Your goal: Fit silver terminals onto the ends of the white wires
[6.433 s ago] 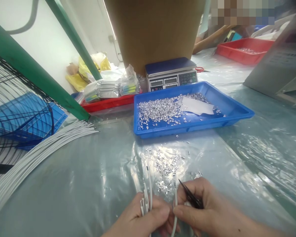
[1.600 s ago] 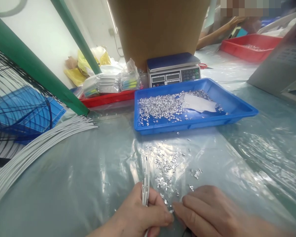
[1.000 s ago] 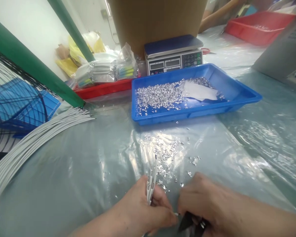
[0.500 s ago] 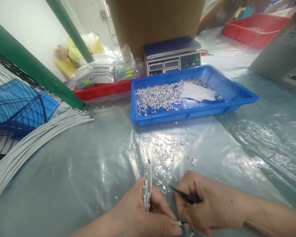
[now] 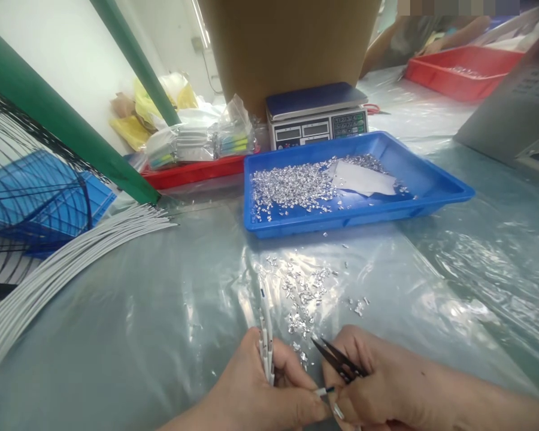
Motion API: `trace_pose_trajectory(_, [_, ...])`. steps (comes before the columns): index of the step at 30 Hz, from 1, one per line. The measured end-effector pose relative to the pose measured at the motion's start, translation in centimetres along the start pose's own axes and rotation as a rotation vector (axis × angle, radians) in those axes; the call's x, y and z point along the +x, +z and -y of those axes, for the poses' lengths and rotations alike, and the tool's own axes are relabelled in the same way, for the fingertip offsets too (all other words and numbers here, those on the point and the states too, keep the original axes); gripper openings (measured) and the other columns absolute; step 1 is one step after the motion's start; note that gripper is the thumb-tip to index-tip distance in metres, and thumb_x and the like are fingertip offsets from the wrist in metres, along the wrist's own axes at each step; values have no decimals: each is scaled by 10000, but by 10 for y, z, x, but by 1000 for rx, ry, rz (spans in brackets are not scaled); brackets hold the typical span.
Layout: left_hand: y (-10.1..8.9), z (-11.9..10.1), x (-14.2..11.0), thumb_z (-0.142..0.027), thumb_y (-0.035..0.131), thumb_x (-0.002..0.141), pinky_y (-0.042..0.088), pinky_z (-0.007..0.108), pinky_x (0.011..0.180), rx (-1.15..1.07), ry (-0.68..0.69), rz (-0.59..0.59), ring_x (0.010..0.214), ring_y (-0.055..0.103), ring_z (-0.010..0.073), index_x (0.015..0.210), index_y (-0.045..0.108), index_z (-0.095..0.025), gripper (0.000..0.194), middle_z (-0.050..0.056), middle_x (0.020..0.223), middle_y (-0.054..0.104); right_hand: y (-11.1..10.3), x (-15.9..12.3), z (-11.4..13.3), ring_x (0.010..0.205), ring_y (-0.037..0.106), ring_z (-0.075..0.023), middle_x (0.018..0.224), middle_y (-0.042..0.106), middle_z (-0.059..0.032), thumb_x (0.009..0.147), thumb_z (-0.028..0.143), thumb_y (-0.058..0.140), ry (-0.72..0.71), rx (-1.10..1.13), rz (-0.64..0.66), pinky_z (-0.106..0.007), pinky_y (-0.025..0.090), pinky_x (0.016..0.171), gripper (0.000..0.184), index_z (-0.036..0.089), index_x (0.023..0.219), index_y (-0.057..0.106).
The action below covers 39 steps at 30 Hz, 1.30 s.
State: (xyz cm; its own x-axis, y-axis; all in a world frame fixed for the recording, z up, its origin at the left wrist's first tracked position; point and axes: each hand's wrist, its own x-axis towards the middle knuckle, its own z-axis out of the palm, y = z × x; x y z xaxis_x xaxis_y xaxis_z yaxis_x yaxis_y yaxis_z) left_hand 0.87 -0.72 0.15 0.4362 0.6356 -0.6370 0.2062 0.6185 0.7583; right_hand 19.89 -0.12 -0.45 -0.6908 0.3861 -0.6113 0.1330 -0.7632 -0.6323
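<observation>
My left hand (image 5: 260, 386) is closed around a few white cables (image 5: 266, 353), which stick up past the thumb. Between its thumb and forefinger one cable end (image 5: 322, 392) points right, with a dark blue-green tip. At that tip are the fingers of my right hand (image 5: 381, 383), which also grips a small pair of dark-bladed scissors (image 5: 339, 361). Their blades point up and left, slightly apart. A shiny silver piece (image 5: 338, 412) shows at the right fingertips. Loose silver scraps (image 5: 303, 299) lie on the plastic-covered table beyond my hands.
A blue tray (image 5: 323, 225) holds many silver bits and a white card (image 5: 363, 178). Behind it stands a digital scale (image 5: 317, 114). More white cables (image 5: 72, 251) curve along the left, by a green post (image 5: 72, 120). Red trays sit farther back; a person's arm shows at upper right.
The scissor blades, earlier looking closed together, are now apart. My right hand has shifted slightly right, and the cable tip looks a little higher. The whole view has tilted slightly upward.
</observation>
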Motion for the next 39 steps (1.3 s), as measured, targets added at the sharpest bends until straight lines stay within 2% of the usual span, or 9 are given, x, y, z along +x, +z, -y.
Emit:
trace_pose_trajectory(6, [-2, -10, -2, -273, 790, 582, 320, 222, 455, 1, -83, 59, 462, 499, 102, 532, 644, -166, 187, -22, 475, 563, -3, -5, 3, 281, 239, -43, 320, 381, 94, 585, 204, 546, -81, 20, -142, -156, 125, 276, 51, 183, 542, 563])
trace_pose_trajectory(10, [-1, -9, -4, -314, 737, 666, 276, 218, 444, -40, -66, 113, 449, 441, 78, 626, 727, -157, 163, -5, 530, 595, -5, -5, 3, 344, 189, -31, 376, 341, 113, 759, 333, 576, -228, 9, -313, -171, 118, 336, 272, 198, 568, 437])
trace_pose_trajectory(16, [-4, -3, -3, -348, 730, 676, 238, 203, 414, -133, -61, 178, 423, 414, 67, 644, 739, -131, 220, 2, 508, 566, -3, -2, 0, 370, 268, -36, 461, 481, 74, 836, 336, 617, -327, -19, -344, -187, 159, 369, 249, 164, 672, 544])
trace_pose_trajectory(19, [-6, -3, -2, -312, 727, 700, 256, 193, 415, -137, -77, 212, 439, 434, 64, 672, 746, -131, 184, 6, 533, 590, 1, -5, 2, 401, 318, -47, 507, 507, 63, 836, 357, 629, -383, -40, -290, -184, 227, 400, 233, 149, 732, 612])
trace_pose_trajectory(22, [-4, -4, 0, -293, 735, 685, 267, 186, 399, -130, -65, 188, 414, 439, 57, 663, 727, -133, 162, 12, 546, 626, 2, -8, 2, 550, 464, -94, 607, 545, 23, 831, 398, 631, -484, -112, -138, -221, 359, 552, 276, 142, 729, 621])
trace_pose_trajectory(27, [0, -5, 2, -152, 843, 508, 332, 164, 415, -152, -44, 150, 403, 449, 44, 735, 697, -163, 271, -39, 558, 652, 1, -7, -3, 541, 327, -96, 537, 361, 57, 787, 365, 624, -502, -340, -127, -247, 245, 497, 356, 187, 556, 420])
trace_pose_trajectory(30, [-1, -5, 0, -120, 849, 439, 316, 159, 408, -3, -116, 83, 420, 442, 40, 722, 694, -161, 325, -37, 600, 673, 4, -9, -1, 489, 302, -68, 517, 336, 70, 782, 308, 608, -456, -392, -23, -228, 217, 448, 329, 190, 556, 400])
trace_pose_trajectory(35, [-3, -2, -9, -125, 782, 445, 359, 191, 463, 153, -204, 78, 516, 523, 98, 654, 668, -172, 243, -29, 580, 650, 13, -20, 9, 435, 290, -43, 475, 317, 86, 746, 65, 575, -346, -661, 5, -192, 187, 385, 363, 188, 492, 346])
trace_pose_trajectory(39, [-6, -1, -21, -76, 701, 483, 326, 217, 465, 189, -196, 78, 507, 502, 113, 599, 664, -179, 160, -26, 554, 617, 10, -21, 6, 443, 302, -40, 476, 349, 95, 623, -60, 561, -325, -764, 45, -167, 200, 378, 381, 187, 481, 309])
